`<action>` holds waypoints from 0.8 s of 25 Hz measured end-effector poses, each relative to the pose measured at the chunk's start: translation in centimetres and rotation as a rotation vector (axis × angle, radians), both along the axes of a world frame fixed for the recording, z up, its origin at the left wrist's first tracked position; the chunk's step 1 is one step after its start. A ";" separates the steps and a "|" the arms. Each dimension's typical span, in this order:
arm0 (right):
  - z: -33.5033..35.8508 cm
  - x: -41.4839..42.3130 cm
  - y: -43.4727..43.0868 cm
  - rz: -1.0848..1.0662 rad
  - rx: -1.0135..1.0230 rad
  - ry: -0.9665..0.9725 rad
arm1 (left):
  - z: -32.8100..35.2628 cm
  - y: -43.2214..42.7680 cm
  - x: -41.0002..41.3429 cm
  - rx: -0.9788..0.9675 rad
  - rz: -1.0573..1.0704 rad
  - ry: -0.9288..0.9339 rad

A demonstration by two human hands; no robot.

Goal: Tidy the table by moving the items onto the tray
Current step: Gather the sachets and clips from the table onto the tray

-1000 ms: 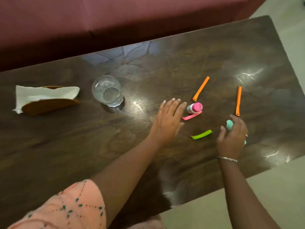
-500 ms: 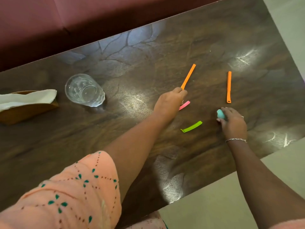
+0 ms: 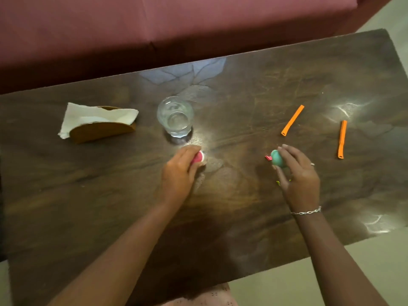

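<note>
My left hand [image 3: 180, 173] grips a small bottle with a pink cap [image 3: 198, 158] just in front of the glass. My right hand [image 3: 298, 175] holds a teal-capped bottle [image 3: 277, 159] above the table. Behind that bottle shows the end of a pink strip [image 3: 267, 158], and a sliver of a green strip [image 3: 278, 183] peeks from under my right palm. Two orange strips lie on the table, one [image 3: 292, 120] beyond my right hand and one [image 3: 342, 139] further right. No tray is in view.
A clear drinking glass [image 3: 175, 116] stands at the table's middle back. A brown napkin holder with white napkins [image 3: 99, 123] sits to its left. A maroon sofa [image 3: 154, 29] runs behind the dark wooden table [image 3: 110, 206]. Pale floor lies at the right and front.
My left hand has taken the pink-capped bottle and carried it left toward the glass. My right hand has lifted the teal bottle and shifted left over the green strip.
</note>
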State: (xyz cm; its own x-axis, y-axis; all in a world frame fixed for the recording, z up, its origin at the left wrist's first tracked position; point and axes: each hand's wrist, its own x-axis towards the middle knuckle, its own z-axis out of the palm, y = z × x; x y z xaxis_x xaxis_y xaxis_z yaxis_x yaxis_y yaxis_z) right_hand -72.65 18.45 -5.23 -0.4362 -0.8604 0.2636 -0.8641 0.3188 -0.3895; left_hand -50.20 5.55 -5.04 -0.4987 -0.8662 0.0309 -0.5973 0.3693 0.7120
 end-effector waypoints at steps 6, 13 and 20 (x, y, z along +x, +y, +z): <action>2.2 15.6 -7.7 0.327 -0.015 -0.142 | 2.6 -1.7 14.7 -0.032 0.317 0.034; 5.3 34.7 -15.5 0.635 -0.063 -0.333 | 5.6 -2.2 31.9 -0.122 0.651 0.044; 6.9 52.5 -22.3 1.004 -0.066 -0.450 | 5.0 0.6 45.1 -0.217 0.929 -0.076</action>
